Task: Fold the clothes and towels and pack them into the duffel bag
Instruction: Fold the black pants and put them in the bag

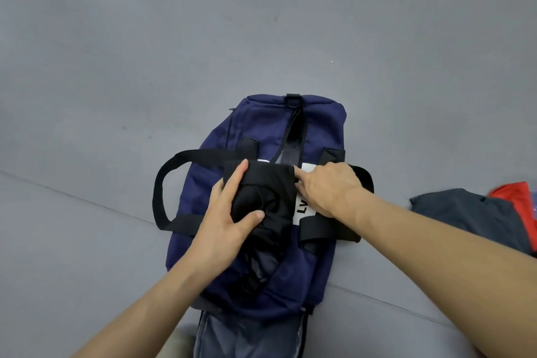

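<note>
Fingers (235, 178) of left hand (225, 213) grip crumpled black garment (263, 182) atop navy duffel bag (218, 142).

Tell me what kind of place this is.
Probably an indoor room with a grey matted floor, perhaps a gym or studio: mat seams cross it, and the duffel bag and clothes pile lie directly on it.
</note>
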The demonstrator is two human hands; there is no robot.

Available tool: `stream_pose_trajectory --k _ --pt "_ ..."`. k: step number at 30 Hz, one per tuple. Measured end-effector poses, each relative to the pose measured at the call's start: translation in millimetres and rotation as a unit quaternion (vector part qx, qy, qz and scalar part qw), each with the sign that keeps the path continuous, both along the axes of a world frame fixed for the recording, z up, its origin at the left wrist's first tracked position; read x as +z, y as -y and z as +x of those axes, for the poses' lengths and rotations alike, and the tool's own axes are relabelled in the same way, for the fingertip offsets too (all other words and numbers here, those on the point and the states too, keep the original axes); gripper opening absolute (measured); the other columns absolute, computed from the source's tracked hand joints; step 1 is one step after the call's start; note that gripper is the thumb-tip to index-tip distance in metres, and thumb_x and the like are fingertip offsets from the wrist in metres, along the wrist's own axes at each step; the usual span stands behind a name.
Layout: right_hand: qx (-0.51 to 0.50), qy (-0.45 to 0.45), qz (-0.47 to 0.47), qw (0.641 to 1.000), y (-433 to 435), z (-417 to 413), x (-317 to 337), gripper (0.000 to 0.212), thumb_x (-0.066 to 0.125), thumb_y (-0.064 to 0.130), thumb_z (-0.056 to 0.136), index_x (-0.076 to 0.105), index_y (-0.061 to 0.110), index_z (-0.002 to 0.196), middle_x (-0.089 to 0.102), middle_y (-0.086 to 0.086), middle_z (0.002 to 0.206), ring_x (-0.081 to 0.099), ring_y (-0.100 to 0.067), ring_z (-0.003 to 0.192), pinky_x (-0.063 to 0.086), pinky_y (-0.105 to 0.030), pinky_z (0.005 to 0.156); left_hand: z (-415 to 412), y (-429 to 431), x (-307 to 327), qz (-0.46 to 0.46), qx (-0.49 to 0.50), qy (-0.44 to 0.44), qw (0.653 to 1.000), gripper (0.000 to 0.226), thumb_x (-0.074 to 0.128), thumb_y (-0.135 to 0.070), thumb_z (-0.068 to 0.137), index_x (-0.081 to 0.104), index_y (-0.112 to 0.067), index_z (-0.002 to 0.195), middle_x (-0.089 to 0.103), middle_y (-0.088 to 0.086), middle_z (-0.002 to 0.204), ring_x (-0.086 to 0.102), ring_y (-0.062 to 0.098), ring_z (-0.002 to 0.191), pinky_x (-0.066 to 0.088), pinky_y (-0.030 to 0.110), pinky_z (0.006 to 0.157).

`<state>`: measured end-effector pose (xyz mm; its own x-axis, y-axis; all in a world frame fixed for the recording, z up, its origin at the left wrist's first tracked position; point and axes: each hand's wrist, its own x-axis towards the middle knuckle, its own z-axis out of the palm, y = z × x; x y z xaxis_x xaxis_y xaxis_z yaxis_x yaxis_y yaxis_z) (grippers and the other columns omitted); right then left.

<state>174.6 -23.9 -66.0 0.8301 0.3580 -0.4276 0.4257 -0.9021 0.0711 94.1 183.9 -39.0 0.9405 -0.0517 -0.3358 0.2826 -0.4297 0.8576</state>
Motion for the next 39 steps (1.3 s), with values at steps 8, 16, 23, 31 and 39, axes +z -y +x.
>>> stream_pose_trajectory --k 8,16,23,31,39 --pt "-0.07 0.085 0.116 0.987 11.7 -12.4 12.5 0.035 0.03 0.052 0.103 0.037 0.019 0.109 0.068 -0.002 0.09 0.066 -0.033 0.078 0.036 -0.036 0.056 -2.6 -2.7 0.2 -0.007 0.006 0.0 1.0 0.087 0.073 -0.015 0.091 0.028 -0.068 0.143 0.037 -0.017 0.146 0.044 -0.007 0.131 0.039 0.022 0.111" --pt "-0.244 0.059 0.278 0.927 53.8 -45.1 43.9 0.043 0.042 0.021 0.094 0.039 0.032 0.136 0.057 0.006 0.061 0.052 -0.02 0.059 0.045 -0.04 0.068 15.2 7.5 22.8 -0.04 -0.002 0.009 0.999 0.083 0.072 -0.016 0.092 0.029 -0.062 0.146 0.045 -0.022 0.141 0.051 -0.012 0.122 0.044 0.01 0.099" --pt "-0.268 -0.004 0.292 0.918 71.9 -58.1 56.3 0.08 0.04 0.023 0.094 -0.008 0.044 0.155 0.054 0.003 0.059 0.053 -0.021 0.059 0.052 -0.046 0.065 57.2 61.2 8.3 -0.013 -0.129 -0.001 0.992 0.087 0.072 -0.019 0.091 0.022 -0.062 0.149 0.037 -0.01 0.145 0.045 -0.002 0.129 0.042 0.022 0.108" --pt "-0.248 -0.024 0.28 0.927 101.0 -53.3 66.8 0.089 0.044 0.016 0.092 -0.011 0.041 0.157 0.048 0.004 0.058 0.048 -0.016 0.056 0.036 -0.031 0.054 86.5 117.2 -19.1 0.051 -0.192 0.033 0.98 0.085 0.06 -0.016 0.099 0.009 -0.052 0.156 0.016 -0.019 0.15 0.014 -0.038 0.122 0.02 -0.01 0.082" --pt "-0.265 0.018 0.306 0.914 105.4 -46.3 61.2 0.079 0.038 0.011 0.094 0.014 0.065 0.147 0.055 0.01 0.066 0.05 -0.012 0.063 0.037 -0.025 0.059 73.3 151.0 -44.5 0.109 -0.212 0.025 0.971 0.087 0.064 -0.028 0.092 0.007 -0.061 0.149 0.025 -0.006 0.147 0.057 0.033 0.116 0.046 0.044 0.102"
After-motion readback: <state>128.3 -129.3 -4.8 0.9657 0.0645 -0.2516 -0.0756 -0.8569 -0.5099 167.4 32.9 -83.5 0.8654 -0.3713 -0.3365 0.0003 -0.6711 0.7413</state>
